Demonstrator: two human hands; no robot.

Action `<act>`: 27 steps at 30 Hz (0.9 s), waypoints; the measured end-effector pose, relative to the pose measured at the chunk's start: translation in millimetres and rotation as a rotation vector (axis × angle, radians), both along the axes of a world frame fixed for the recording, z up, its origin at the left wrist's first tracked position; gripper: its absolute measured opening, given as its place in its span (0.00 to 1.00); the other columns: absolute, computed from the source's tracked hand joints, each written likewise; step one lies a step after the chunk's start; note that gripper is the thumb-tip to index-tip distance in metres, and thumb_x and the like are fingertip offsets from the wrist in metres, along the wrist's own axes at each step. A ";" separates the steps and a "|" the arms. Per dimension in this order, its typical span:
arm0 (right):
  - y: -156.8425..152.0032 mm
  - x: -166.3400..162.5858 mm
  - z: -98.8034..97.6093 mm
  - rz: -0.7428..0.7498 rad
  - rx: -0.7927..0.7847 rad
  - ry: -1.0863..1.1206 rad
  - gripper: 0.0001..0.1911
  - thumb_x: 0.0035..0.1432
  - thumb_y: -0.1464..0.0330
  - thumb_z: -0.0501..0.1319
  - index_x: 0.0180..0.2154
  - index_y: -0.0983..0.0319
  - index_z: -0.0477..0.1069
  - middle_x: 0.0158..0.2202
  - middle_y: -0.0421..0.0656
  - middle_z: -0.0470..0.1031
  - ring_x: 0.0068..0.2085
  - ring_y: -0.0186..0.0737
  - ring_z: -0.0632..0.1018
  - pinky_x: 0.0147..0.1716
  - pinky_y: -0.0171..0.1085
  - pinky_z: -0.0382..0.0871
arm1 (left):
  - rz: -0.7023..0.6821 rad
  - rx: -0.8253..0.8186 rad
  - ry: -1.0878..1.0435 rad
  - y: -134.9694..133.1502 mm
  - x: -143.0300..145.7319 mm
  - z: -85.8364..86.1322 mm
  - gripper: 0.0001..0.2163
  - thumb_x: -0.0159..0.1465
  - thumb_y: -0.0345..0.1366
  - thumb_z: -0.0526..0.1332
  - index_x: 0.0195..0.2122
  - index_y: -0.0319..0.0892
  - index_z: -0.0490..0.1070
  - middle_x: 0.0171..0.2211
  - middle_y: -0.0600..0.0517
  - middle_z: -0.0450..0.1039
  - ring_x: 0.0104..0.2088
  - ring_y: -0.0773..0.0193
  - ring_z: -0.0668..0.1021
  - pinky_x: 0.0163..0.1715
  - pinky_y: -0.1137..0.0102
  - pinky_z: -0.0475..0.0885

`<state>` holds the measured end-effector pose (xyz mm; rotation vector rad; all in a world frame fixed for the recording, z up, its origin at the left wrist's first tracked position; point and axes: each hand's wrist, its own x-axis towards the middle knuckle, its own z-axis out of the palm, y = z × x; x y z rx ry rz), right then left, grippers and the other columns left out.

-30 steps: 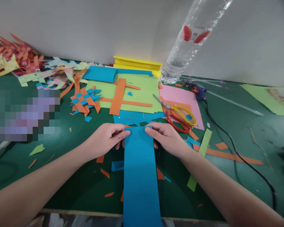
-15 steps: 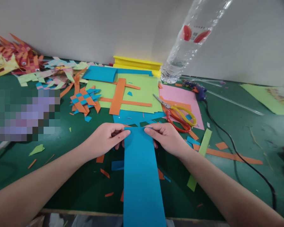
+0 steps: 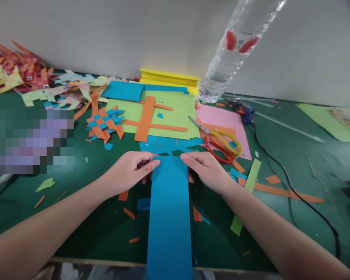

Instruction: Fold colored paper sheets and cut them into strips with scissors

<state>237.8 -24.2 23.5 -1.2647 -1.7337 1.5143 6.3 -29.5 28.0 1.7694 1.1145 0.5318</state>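
A long strip of blue paper hangs toward me over the table's front edge. Its far left corner is pinched by my left hand, thumb on top and fingers underneath. My right hand grips the far right corner the same way. Just beyond my hands lie blue paper scraps, and scissors with one red and one yellow handle rest to the right. An orange strip lies on green paper sheets. Left of these sits a woven orange and blue paper piece.
A tilted plastic bottle stands by the wall. A glue gun with a black cord lies on the right. Woven red paper figures are at far left. Small scraps dot the green tabletop.
The near end of the blue strip has swung left. My right thumb has shifted slightly right along the far edge. My left hand has barely moved.
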 end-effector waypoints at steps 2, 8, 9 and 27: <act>-0.1 0.1 0.2 0.005 0.005 -0.004 0.27 0.61 0.47 0.55 0.20 0.59 0.61 0.15 0.36 0.68 0.18 0.29 0.68 0.23 0.33 0.62 | 0.001 -0.001 -0.005 0.2 0.0 -0.7 0.19 0.69 0.45 0.55 0.22 0.42 0.61 0.16 0.58 0.67 0.18 0.70 0.69 0.21 0.75 0.61; 0.6 0.5 -1.1 0.028 0.027 0.010 0.27 0.61 0.47 0.55 0.20 0.59 0.61 0.16 0.35 0.67 0.18 0.29 0.67 0.23 0.33 0.61 | 0.015 -0.013 -0.017 1.1 -0.5 -0.2 0.19 0.69 0.45 0.54 0.23 0.42 0.60 0.17 0.59 0.66 0.18 0.71 0.69 0.21 0.75 0.60; 0.7 0.4 -1.1 0.028 0.035 0.006 0.27 0.61 0.47 0.54 0.20 0.59 0.61 0.16 0.35 0.67 0.18 0.29 0.67 0.23 0.33 0.61 | 0.016 -0.016 -0.015 0.9 -0.7 0.2 0.19 0.69 0.45 0.54 0.23 0.42 0.60 0.17 0.59 0.66 0.18 0.71 0.69 0.21 0.75 0.60; 0.0 0.3 -2.8 -0.069 0.050 0.045 0.25 0.61 0.49 0.57 0.20 0.59 0.61 0.16 0.35 0.68 0.19 0.29 0.68 0.23 0.33 0.60 | 0.009 -0.040 0.014 0.2 1.4 0.2 0.21 0.67 0.47 0.56 0.20 0.42 0.59 0.15 0.58 0.66 0.17 0.71 0.70 0.21 0.75 0.62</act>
